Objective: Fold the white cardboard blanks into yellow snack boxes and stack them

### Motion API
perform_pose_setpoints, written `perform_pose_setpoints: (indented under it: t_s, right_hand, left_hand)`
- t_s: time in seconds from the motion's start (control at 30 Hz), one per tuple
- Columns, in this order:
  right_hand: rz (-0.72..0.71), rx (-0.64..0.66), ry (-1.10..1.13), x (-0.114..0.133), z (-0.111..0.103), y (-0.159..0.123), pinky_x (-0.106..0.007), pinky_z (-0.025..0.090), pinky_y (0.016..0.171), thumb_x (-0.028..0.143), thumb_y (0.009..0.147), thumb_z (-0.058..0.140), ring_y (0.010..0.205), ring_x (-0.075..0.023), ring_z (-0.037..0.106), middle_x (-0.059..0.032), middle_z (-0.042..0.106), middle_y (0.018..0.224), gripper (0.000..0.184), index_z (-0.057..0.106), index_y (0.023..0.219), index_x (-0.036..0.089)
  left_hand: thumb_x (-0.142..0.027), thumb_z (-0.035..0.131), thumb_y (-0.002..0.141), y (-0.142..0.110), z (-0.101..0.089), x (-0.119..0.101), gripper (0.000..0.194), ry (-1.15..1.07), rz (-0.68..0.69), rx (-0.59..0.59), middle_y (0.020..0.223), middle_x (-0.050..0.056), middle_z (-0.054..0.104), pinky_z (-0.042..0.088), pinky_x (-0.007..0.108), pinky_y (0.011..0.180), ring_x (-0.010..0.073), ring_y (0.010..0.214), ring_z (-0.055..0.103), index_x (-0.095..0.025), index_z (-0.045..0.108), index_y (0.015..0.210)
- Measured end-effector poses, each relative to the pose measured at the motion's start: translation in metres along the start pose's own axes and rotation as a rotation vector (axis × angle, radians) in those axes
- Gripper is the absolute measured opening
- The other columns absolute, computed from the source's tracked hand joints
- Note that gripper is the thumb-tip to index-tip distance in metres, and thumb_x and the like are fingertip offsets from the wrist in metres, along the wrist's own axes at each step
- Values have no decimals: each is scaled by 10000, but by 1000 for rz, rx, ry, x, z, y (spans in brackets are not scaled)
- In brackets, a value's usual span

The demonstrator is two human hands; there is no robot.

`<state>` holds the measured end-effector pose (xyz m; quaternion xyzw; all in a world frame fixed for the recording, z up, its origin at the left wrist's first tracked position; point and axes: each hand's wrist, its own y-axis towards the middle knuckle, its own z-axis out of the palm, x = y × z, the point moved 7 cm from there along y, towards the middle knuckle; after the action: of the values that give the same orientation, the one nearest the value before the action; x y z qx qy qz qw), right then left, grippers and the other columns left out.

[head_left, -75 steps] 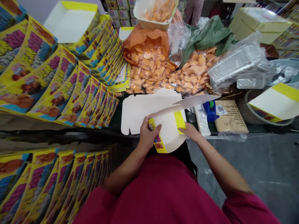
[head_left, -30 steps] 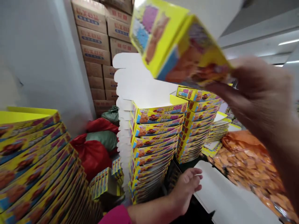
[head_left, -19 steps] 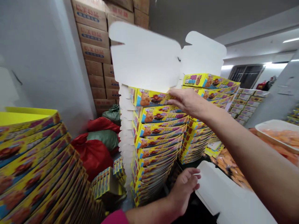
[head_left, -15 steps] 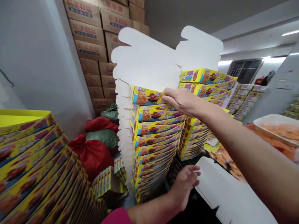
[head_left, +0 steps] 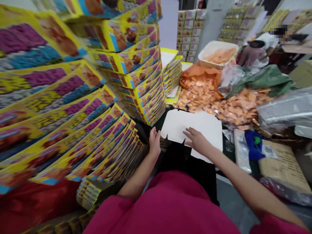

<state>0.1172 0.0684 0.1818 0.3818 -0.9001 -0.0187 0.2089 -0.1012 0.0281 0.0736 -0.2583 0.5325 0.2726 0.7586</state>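
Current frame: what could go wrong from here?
1. The left hand is close to the tall stacks of printed boxes; a stray elbow or sleeve might knock some loose.
2. Orange packets lie loose by the far edge of the white cardboard; some might slide onto it or snag it.
3. The right hand is over the cardboard, contact unclear; a careless grab could crease it.
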Motion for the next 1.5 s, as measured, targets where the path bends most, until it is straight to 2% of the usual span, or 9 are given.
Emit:
perform_pose_setpoints:
  t_s: [0.1, 0.17, 0.23, 0.43, 0.73, 0.97, 1.13, 1.3, 1.5]
  right_hand:
    - [225, 146, -78, -64, 106, -46, -558, 359, 1087, 410, 844, 638, 1403, -369, 343, -196, 387, 1504, 678, 432, 1436, 153]
    - [246, 142, -73, -77, 146, -49, -581, 298, 1114, 449, 883, 573, 1447, -356, 253, -182, 308, 1546, 724, 313, 1497, 165]
    - [223, 123, -70, -75, 163, -35, -573, 262, 1132, 456, 906, 535, 1458, -344, 223, -179, 293, 1553, 723, 275, 1508, 151]
    - [183, 194, -136, -59, 150, 15, -491, 398, 1030, 311, 928, 518, 1367, -334, 368, -193, 392, 1502, 548, 416, 1420, 92]
    - [232, 242, -137, -74, 135, 26, -420, 418, 992, 447, 893, 579, 1258, -330, 427, -188, 423, 1461, 659, 412, 1417, 84]
    - [77, 278, -243, -68, 134, 27, -394, 452, 870, 448, 933, 517, 1146, -312, 498, -183, 536, 1309, 558, 441, 1384, 129]
    - [-87, 208, -313, -54, 129, 28, -361, 419, 777, 285, 987, 398, 910, -265, 591, -174, 656, 981, 343, 566, 1181, 58]
    - [-115, 146, -282, -55, 110, 39, -320, 388, 754, 175, 980, 373, 808, -215, 601, -123, 666, 850, 272, 634, 935, 111]
    - [-71, -81, -120, -58, 93, 39, -295, 390, 715, 283, 990, 420, 761, -197, 576, -74, 631, 749, 296, 618, 798, 172]
  left_hand:
    - [-253, 742, 741, 4, 1, 43, 316, -33, -217, -54, 1097, 57, 622, 432, 309, 936, 168, 1055, 577, -203, 574, 1003]
    - [-253, 703, 782, 5, 2, 64, 218, -46, -315, -67, 950, 41, 635, 465, 299, 838, 136, 878, 600, -179, 558, 927]
    - [-278, 689, 803, 9, 2, 72, 205, -49, -316, -75, 854, 19, 628, 475, 271, 766, 105, 759, 589, -174, 529, 878]
    - [-372, 788, 702, 28, 0, 79, 335, -64, -325, -84, 703, -7, 608, 390, 180, 543, 56, 547, 514, -156, 539, 768]
    - [-291, 819, 609, 40, 7, 83, 274, -49, -367, 10, 602, -18, 587, 304, 175, 467, 52, 485, 461, -138, 605, 688]
    - [-324, 833, 588, 42, 6, 77, 301, -22, -298, 44, 603, -17, 584, 292, 170, 471, 51, 503, 448, -127, 635, 699]
    - [-348, 830, 617, 45, 7, 72, 319, -29, -241, 6, 603, -29, 557, 289, 167, 469, 48, 508, 444, -134, 608, 701]
    - [-469, 712, 769, 42, 10, 66, 330, -64, -185, -79, 760, -7, 604, 377, 168, 524, 64, 592, 541, -177, 601, 877]
    - [-424, 700, 802, 24, 3, 57, 373, -7, -159, -123, 994, 60, 643, 504, 248, 720, 158, 883, 639, -205, 592, 1084]
